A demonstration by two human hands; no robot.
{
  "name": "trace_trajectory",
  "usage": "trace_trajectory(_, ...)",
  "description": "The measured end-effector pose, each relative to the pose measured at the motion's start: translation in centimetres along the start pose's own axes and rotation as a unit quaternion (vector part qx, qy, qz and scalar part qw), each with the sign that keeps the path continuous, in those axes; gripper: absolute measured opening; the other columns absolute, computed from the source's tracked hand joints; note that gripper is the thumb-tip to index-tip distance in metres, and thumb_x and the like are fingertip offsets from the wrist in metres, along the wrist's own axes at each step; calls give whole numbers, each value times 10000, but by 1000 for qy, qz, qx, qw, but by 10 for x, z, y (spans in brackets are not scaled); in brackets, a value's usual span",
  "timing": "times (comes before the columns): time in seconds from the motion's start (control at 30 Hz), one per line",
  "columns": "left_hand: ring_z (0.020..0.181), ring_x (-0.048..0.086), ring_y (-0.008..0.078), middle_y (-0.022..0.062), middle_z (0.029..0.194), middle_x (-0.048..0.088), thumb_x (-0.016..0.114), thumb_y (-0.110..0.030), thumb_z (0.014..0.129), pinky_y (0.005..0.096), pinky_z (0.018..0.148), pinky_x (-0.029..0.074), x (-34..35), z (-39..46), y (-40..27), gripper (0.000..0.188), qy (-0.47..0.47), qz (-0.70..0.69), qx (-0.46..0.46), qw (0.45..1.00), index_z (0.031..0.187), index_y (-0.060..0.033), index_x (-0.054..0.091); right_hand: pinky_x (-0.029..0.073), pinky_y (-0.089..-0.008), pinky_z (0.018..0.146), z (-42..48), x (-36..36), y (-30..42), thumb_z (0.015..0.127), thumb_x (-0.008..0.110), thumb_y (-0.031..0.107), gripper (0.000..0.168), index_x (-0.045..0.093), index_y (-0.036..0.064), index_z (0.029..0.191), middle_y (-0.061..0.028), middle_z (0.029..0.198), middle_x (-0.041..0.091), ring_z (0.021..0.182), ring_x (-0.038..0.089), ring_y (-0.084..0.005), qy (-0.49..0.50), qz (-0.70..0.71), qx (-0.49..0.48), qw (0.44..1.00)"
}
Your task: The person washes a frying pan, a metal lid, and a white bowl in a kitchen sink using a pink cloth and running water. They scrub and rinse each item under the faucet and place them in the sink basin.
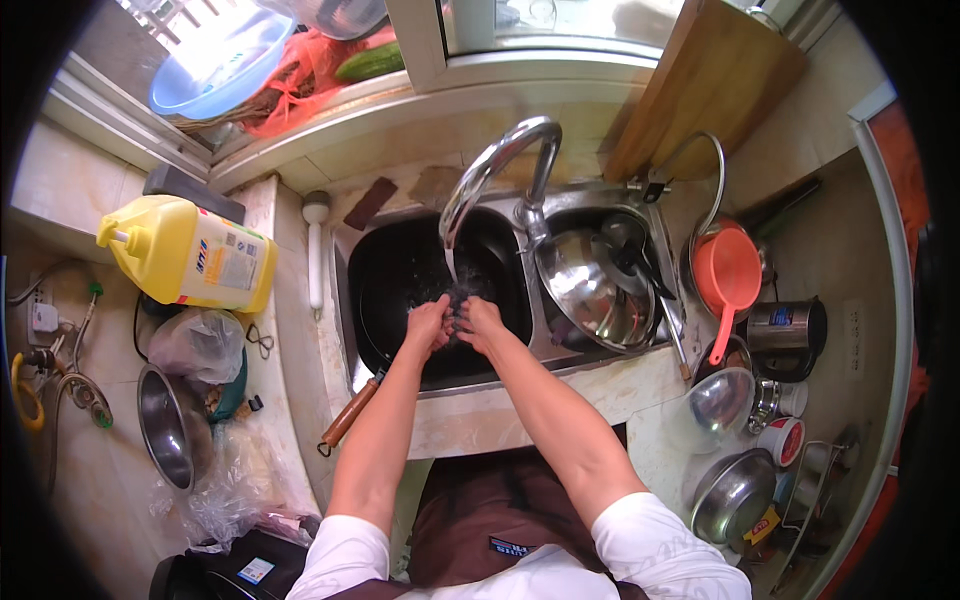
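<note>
My left hand [429, 325] and my right hand [480, 322] are close together over a black wok [382, 319] in the left sink basin. Water [451, 264] runs from the curved chrome faucet [491, 154] onto my fingertips and splashes below. The fingers of both hands are loosely curled and slightly apart, and I see nothing held in them. The wok's wooden handle [352, 415] sticks out over the sink's front edge, left of my left forearm. Splashes and the fingers themselves partly hide the space between the hands.
The right basin holds a shiny metal lid [585, 289] and a black-handled utensil [637, 262]. A yellow jug [161, 247] lies at left near a steel bowl [174, 427]. At right are an orange dipper [726, 266] and a kettle [784, 330]. A wooden board [705, 90] leans behind.
</note>
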State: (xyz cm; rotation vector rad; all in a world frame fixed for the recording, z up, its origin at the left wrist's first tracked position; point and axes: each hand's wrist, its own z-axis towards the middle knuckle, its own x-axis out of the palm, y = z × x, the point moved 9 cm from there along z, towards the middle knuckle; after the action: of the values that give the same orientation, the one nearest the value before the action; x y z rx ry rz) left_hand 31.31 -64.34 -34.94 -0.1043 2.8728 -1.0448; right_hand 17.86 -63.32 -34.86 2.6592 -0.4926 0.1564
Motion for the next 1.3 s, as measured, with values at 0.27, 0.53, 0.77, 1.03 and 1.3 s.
trace_trajectory(0.27, 1210, 496, 236, 116, 1367, 479, 458, -100, 812, 392, 1000, 426, 9, -127, -64, 625, 257, -433, 93, 859, 1422, -5, 355, 477, -252, 634, -123, 21, 44, 904, 650, 299, 349, 595, 50, 1142, -15, 948, 646, 813, 599, -93, 210, -175, -238, 932)
trace_trajectory(0.53, 1300, 440, 265, 116, 1456, 380, 583, -74, 671, 428, 1098, 366, 43, -208, -106, 831, 394, -329, 174, 841, 1459, -69, 321, 488, -252, 700, -192, 5, 101, 868, 595, 35, 58, 578, 1, 911, -43, 807, 617, 752, 574, -94, 182, -154, -479, 845)
trace_trajectory(0.77, 1243, 503, 220, 86, 1383, 509, 722, -222, 859, 397, 1025, 424, 47, -210, -91, 639, 212, -19, 188, 959, 1404, -47, 437, 481, -249, 839, -212, -59, 134, 888, 554, -49, 201, 545, 42, 1066, -46, 984, 597, 895, 577, -112, 234, 124, -426, 865)
trace_trajectory(1.03, 1161, 520, 139, 86, 1266, 557, 618, -121, 904, 294, 944, 460, 108, -252, -187, 546, 133, 104, 536, 827, 1410, -59, 420, 509, -274, 819, -253, -58, 179, 932, 521, 29, 131, 562, 31, 1056, -72, 1000, 609, 925, 605, -134, 401, 59, -356, 842)
trace_trajectory(1.3, 662, 411, 29, -77, 711, 499, 606, -184, 949, 206, 578, 361, 104, -267, -222, 172, 69, 97, 480, 869, 939, -17, 646, 498, -374, 813, -312, -70, 235, 689, 615, 33, 292, 672, 51, 974, -142, 929, 603, 904, 606, -336, 106, -440, -663, 597)
